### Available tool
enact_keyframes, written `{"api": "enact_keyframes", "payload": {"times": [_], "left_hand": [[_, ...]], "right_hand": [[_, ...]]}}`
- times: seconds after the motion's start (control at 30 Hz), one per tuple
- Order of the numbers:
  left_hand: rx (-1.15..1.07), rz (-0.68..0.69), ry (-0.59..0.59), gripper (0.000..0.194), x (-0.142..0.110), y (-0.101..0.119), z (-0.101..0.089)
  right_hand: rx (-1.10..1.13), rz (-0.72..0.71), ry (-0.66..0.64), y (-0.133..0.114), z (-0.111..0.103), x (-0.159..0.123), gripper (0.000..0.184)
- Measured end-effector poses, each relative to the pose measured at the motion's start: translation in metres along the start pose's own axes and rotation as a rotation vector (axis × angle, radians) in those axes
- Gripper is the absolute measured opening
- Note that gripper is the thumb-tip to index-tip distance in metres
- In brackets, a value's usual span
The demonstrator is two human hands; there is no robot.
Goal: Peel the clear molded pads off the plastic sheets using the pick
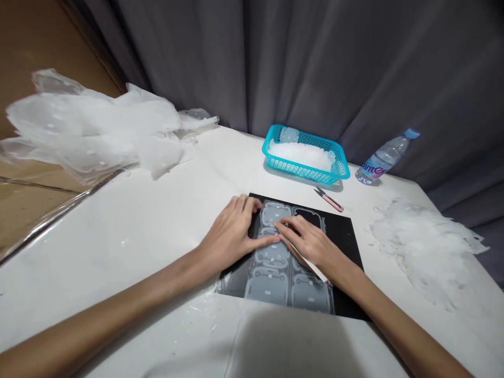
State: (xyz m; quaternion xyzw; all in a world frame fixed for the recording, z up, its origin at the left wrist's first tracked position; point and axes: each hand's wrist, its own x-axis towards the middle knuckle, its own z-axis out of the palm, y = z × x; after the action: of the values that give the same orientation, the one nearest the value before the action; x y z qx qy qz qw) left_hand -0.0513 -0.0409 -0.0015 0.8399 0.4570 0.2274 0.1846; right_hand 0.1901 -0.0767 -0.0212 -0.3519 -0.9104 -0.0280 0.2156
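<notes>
On a black mat [346,247] lies a clear plastic sheet with several frosted, rounded panels [268,286]. At its upper right, one cell shows the black mat through it. My left hand [232,231] rests over the mat's left side, fingers spread, with the thumb pressing on the sheet. In my right hand [309,241] is a slim white pen-like tool [311,265], its front end down near the left thumb. The fingers hide much of that tip. Beyond the mat lie pink-handled thread snips [329,200].
A turquoise basket [307,172] holding frosted plastic pieces stands at the back, beside a water bottle [384,160]. Crumpled clear plastic [102,126] piles up at the left, over cardboard. More plastic scraps [429,252] lie at the right. A grey curtain [275,63] hangs behind the white table [157,226].
</notes>
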Motion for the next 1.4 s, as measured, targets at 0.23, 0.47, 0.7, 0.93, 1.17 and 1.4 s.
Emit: {"api": "enact_keyframes", "payload": {"times": [0.23,0.47,0.7,0.93,1.17,1.4], "left_hand": [[-0.235,-0.18,-0.158,0.047,-0.003,0.002,0.004],[-0.292,-0.187,-0.246,0.038,0.004,-0.007,-0.001],[-0.385,-0.221,-0.035,0.043,0.0,0.002,-0.015],[-1.018,-0.491,-0.26,0.056,0.002,0.02,-0.006],[-1.258,-0.527,-0.262,0.04,0.004,0.008,-0.003],[-1.273,-0.502,-0.234,0.038,0.004,0.013,-0.003]], "right_hand": [[0.08,0.057,0.074,-0.006,0.0,0.004,0.029],[0.334,0.589,0.398,0.02,-0.012,0.012,0.025],[0.548,0.506,0.284,0.0,-0.033,0.02,0.02],[0.744,0.304,0.057,-0.036,-0.037,0.02,0.028],[0.437,0.382,0.297,-0.001,-0.055,0.01,0.053],[0.468,0.435,0.059,-0.001,-0.025,0.007,0.021]]}}
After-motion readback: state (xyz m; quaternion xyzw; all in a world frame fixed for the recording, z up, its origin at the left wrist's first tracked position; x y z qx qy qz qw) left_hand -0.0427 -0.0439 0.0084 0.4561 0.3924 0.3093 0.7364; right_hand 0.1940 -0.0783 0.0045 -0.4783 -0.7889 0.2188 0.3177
